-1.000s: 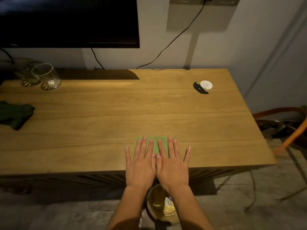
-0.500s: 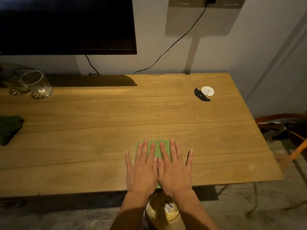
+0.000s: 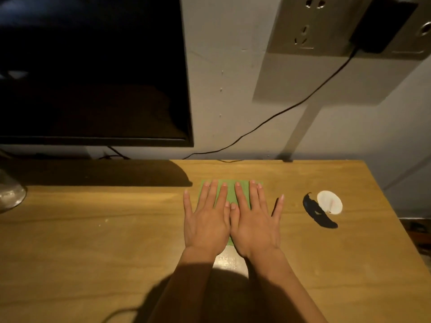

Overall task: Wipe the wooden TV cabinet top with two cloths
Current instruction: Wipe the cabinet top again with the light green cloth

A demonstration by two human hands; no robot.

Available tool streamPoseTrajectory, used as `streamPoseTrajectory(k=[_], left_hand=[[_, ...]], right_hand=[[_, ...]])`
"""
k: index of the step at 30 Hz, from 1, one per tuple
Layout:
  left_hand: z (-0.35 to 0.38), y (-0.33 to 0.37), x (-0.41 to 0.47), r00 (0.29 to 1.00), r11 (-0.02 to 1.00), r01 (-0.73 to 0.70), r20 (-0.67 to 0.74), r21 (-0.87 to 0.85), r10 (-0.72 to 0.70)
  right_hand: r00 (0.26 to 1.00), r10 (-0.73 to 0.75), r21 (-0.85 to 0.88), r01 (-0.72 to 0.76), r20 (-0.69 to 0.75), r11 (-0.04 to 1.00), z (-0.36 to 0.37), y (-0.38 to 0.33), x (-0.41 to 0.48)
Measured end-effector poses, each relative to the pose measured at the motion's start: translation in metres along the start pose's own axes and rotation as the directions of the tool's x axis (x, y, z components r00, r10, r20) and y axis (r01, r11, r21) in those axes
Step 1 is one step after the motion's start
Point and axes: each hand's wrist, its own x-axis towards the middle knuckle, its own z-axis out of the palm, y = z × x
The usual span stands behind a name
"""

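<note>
A folded light green cloth (image 3: 231,191) lies flat on the wooden cabinet top (image 3: 93,241), far back towards the wall. My left hand (image 3: 205,220) and my right hand (image 3: 254,220) press on it side by side, fingers straight and spread, thumbs touching. Most of the cloth is hidden under the two hands. A wet, shiny streak (image 3: 229,261) shows on the wood just behind my wrists. No second cloth shows in this view.
A black TV (image 3: 93,71) hangs at the back left, its shadow on the wood. A glass (image 3: 9,194) sits at the left edge. A white shell-like disc (image 3: 330,202) and a black curved piece (image 3: 317,214) lie to the right. A cable (image 3: 279,113) runs down the wall.
Both hands have slid the green cloth away from the front edge to the back of the top, near the wall. The dark cloth at the left has left the view.
</note>
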Motion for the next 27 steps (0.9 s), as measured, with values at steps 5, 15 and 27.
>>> streamPoseTrajectory(k=[5, 15, 27], left_hand=[[0.003, -0.004, 0.067, 1.0, 1.0, 0.008, -0.022, -0.02, -0.009], [0.001, -0.002, 0.082, 0.999, 1.0, 0.01, -0.041, 0.003, -0.01], [0.014, 0.014, -0.058, 0.999, 0.999, 0.041, -0.031, 0.023, -0.041]], right_hand=[[1.0, -0.006, 0.001, 0.006, -0.026, 1.0, 0.001, 0.0, 0.069], [0.998, -0.015, 0.003, 0.016, -0.056, 1.0, 0.001, 0.0, 0.086], [0.999, -0.05, 0.022, 0.05, -0.023, 0.999, 0.003, 0.013, -0.055]])
